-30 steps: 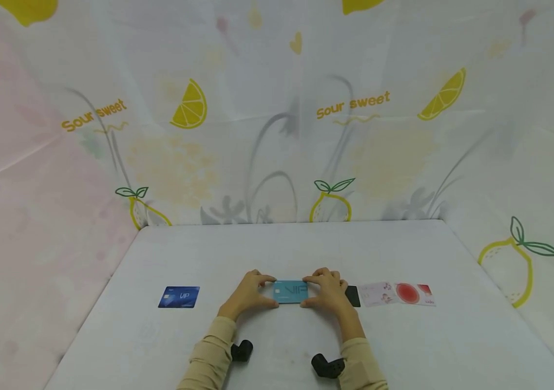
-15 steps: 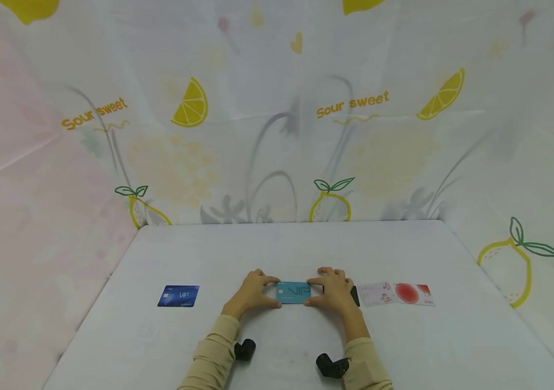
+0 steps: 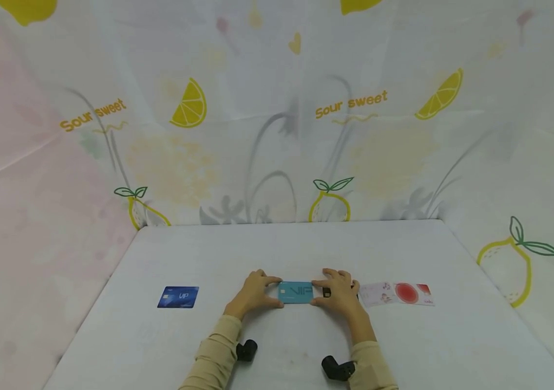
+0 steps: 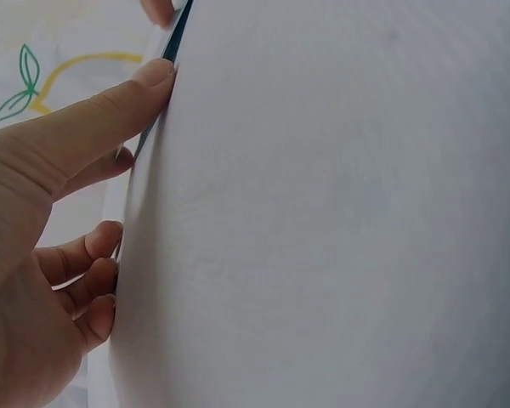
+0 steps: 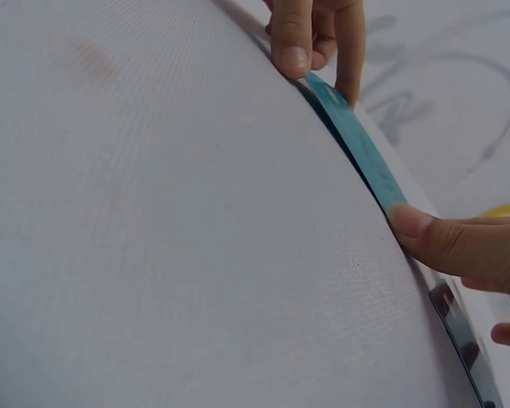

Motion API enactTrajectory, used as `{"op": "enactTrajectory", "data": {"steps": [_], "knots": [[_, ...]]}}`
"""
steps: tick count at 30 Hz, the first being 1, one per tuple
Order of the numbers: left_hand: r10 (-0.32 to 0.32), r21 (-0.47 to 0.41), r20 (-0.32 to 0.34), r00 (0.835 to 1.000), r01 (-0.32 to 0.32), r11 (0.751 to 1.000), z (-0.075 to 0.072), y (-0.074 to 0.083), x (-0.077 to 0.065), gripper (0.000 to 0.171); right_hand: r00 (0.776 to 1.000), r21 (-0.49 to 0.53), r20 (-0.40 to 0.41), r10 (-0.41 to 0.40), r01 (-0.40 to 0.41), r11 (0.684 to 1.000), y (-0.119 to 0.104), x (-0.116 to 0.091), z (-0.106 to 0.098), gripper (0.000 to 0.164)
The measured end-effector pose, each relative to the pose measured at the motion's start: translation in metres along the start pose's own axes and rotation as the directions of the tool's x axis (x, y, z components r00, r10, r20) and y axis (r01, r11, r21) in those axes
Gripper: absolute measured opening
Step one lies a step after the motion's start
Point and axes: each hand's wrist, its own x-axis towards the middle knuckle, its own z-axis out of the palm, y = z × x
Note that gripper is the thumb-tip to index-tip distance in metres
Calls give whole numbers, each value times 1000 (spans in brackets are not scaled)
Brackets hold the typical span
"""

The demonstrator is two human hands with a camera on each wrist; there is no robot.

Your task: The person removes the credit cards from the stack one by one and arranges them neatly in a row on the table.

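A teal VIP card [image 3: 295, 292] lies at the middle of the white table, held between both hands. My left hand [image 3: 253, 292] grips its left end, thumb at the near corner and index finger at the far corner. At the right end my right hand [image 3: 341, 293] holds it in the same way. A narrow dark gap shows under the card's near edge [image 5: 357, 144] in the right wrist view. Beneath the right hand lies a black card [image 3: 326, 292], mostly hidden by the palm and fingers.
To the left lies a blue VIP card [image 3: 178, 297]. Right of the black card are a pale pink patterned card [image 3: 376, 294] and a card with a red circle [image 3: 407, 293], side by side. A printed lemon cloth [image 3: 238, 135] hangs behind the table [image 3: 286, 249].
Both hands have shifted a little to the right along with the teal card. The right hand now covers more of the black card. The other cards have stayed in place.
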Motion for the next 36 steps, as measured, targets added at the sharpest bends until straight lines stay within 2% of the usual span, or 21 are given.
{"op": "enactTrajectory", "data": {"steps": [12, 27, 36], "knots": [[30, 40, -25, 999, -29, 999, 4, 6, 1, 60, 1000, 8, -5, -5, 5, 1000, 7, -3, -1, 46], [22, 120, -10, 1000, -20, 993, 9, 7, 5, 63, 1000, -31, 8, 2, -1, 1000, 10, -7, -5, 47], [22, 115, -15, 1000, -20, 993, 9, 9, 4, 62, 1000, -61, 29, -3, 5, 998, 11, -9, -10, 48]]}}
